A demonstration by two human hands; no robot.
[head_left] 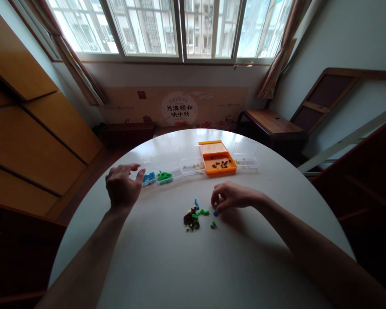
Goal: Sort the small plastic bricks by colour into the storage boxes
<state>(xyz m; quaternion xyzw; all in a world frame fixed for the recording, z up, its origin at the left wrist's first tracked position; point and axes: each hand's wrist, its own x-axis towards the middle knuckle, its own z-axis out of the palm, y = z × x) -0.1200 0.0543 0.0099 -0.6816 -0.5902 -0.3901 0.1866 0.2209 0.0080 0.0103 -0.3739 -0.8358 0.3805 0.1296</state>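
Your left hand [124,186] hangs beside leftmost clear box [149,183], thumb and index parted, nothing visible between. Your right hand [230,197] curls low over white table [167,266], fingertips at lone blue brick [215,213]; can't tell from this angle whether you grip it. Step looks like handling loose bricks singly; next move calls for light, exact pinch. Mixed pile [191,219] just left: tiny, mostly brown, with green, blue and pale bits.

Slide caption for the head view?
Left hand by the box of blue pieces, right hand at a blue piece near the pile.
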